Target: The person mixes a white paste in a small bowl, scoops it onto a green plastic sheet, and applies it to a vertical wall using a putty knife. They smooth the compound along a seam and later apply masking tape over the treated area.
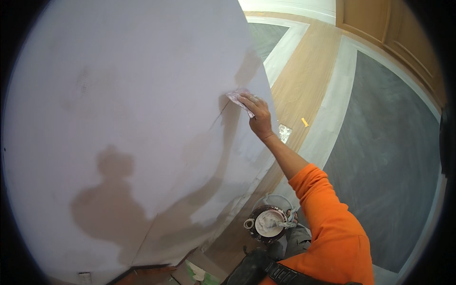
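Note:
My right hand (259, 116) is closed on a flat putty spreader (240, 104) smeared with pinkish-white filler. The spreader lies against the pale lilac wall (156, 80), close to the wall's right edge. From beside it a thin dark line (219, 116) runs down and left across the surface. Below my right arm stands a dark bucket (256, 232) with white filler (269, 223) in it. A filler-coated tool (288, 224) rests at the bucket's right rim. My left hand does not show.
Dark panels with pale borders (389, 161) and a wood-toned strip (304, 76) lie right of the wall. Wooden panelling (375, 21) stands at the upper right. A yellow scrap (305, 122) lies on the strip. Shadows of my head and arm fall across the wall.

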Demonstrator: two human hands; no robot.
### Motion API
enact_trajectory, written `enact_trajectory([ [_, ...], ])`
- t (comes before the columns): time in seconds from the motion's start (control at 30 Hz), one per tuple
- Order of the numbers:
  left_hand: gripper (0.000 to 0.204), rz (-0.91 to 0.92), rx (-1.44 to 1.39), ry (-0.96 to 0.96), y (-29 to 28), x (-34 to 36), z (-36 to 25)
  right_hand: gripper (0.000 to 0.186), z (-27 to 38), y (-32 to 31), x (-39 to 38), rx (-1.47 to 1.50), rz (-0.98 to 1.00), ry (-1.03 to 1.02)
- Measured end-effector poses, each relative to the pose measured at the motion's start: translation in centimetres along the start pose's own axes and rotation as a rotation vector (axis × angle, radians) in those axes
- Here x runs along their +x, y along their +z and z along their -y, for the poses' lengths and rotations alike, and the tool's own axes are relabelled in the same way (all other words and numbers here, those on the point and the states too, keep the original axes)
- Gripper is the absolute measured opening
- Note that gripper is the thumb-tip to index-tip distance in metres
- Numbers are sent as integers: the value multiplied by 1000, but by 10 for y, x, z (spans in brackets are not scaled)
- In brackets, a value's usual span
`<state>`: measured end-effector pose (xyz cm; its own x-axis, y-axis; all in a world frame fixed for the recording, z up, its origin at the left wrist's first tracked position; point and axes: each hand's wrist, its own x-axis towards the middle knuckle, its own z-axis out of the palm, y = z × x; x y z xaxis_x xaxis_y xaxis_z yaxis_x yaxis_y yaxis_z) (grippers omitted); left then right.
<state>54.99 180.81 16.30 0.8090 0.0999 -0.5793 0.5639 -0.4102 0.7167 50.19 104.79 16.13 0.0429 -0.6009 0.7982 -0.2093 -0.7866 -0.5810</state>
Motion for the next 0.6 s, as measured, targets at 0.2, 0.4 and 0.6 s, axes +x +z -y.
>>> enact_trajectory([
  [0.2,77,56,280,176,-9,15,2,57,-40,22,1,-198,60,-260],
  [0.4,46,-97,312,297,-47,58,59,62,-59,3,-74,-101,230,-138],
  [0.6,44,68,329,498,-52,97,71,60,-28,7,42,-93,-41,-245],
])
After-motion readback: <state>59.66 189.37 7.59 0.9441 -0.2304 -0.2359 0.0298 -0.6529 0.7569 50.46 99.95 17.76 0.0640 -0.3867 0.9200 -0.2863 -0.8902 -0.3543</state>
